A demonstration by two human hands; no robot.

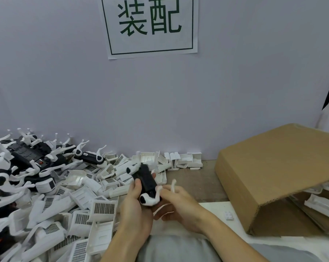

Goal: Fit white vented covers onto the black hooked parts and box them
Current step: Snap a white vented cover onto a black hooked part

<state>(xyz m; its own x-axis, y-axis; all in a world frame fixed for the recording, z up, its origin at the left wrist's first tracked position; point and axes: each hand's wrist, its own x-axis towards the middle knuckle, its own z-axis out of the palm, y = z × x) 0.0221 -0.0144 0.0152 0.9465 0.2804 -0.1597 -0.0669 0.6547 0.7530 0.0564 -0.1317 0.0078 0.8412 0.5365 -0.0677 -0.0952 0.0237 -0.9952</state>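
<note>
Both forearms are bare from the bottom edge of the view up to the wrists; no sleeve shows on either. The left hand point(136, 208) and the right hand point(180, 207) are ungloved, and no ring, watch or band is visible on them. The fingernails that show look short and unpainted, though the view is soft there. Below and between the forearms lies grey cloth point(171, 248), plain and smooth, without print, seam or button to be seen; whether it is a shirt or trousers cannot be told.
</note>
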